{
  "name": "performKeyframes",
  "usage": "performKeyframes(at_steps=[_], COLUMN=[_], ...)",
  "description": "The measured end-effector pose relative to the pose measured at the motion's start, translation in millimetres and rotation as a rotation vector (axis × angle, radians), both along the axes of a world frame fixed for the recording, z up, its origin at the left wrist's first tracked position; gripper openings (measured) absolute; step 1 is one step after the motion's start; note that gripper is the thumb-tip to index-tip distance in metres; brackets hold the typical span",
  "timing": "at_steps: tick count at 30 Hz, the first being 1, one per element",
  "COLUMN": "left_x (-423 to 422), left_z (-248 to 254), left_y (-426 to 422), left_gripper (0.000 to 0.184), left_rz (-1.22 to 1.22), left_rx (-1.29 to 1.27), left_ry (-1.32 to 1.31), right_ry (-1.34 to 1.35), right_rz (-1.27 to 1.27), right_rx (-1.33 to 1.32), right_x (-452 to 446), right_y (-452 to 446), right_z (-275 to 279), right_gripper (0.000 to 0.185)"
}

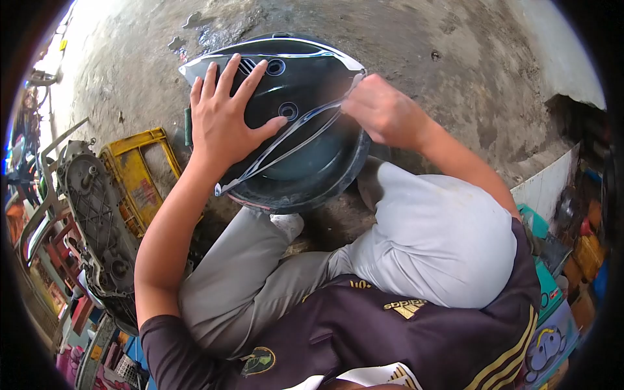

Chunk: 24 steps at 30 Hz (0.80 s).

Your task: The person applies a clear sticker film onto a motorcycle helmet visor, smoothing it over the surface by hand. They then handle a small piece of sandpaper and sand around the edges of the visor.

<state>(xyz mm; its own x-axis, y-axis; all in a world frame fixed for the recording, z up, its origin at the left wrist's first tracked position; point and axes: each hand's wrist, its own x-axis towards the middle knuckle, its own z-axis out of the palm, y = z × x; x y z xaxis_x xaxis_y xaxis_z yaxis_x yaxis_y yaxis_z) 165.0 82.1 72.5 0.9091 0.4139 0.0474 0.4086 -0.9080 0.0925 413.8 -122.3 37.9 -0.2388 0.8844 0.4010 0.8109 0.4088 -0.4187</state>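
Observation:
A dark glossy motorcycle body panel (266, 91) with white edging and ring-shaped marks rests over a round black basin (354, 159). My left hand (224, 120) lies on the panel's left part, fingers spread and thumb out to the side. At the panel's right corner, my right hand (383, 110) is curled closed and slightly blurred. What lies inside its fingers is hidden. The panel's near edge, pale and shiny, slants from that corner down to a tip at the lower left. Below this edge, the basin's inside looks dark and wet.
A yellow plastic crate (140, 172) and a metal engine casing (88, 188) lie to the left on the concrete floor (455, 84). Assorted parts and boxes crowd the right, near a teal box (546, 289). My bent legs (435, 240) flank the basin's near side.

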Motion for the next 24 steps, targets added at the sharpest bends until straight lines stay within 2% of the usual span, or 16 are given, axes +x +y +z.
performKeyframes(at_steps=[4,8,9,11,17,20,23,24], left_x=[-2,0,0,-1,-1,-2,-1,0], left_z=[3,3,2,2,-1,-1,-1,-1], left_y=[0,-1,-2,-1,1,1,0,0], left_gripper=[0.091,0.091,0.091,0.091,0.088,0.088,0.088,0.088], left_rz=[0.005,0.004,0.002,0.001,-0.001,-0.002,0.001,0.0], left_rx=[0.017,0.014,0.013,0.014,0.003,0.0,0.0,-0.001], left_ry=[0.031,0.03,0.033,0.022,-0.014,-0.025,-0.013,-0.012], right_ry=[0.068,0.109,0.111,0.104,0.087,0.086,0.059,0.041], right_rz=[-0.183,-0.051,-0.053,-0.216,-0.111,-0.28,-0.149,-0.149], right_rx=[-0.051,-0.033,-0.034,-0.03,-0.022,0.017,-0.091,-0.049], right_x=[25,-1,4,17,2,12,-4,-2], right_y=[-1,-1,-2,0,0,2,-7,-5], right_z=[-14,-7,-10,-17,-11,-13,-15,-13], right_gripper=[0.023,0.021,0.021,0.02,0.012,0.012,0.011,0.012])
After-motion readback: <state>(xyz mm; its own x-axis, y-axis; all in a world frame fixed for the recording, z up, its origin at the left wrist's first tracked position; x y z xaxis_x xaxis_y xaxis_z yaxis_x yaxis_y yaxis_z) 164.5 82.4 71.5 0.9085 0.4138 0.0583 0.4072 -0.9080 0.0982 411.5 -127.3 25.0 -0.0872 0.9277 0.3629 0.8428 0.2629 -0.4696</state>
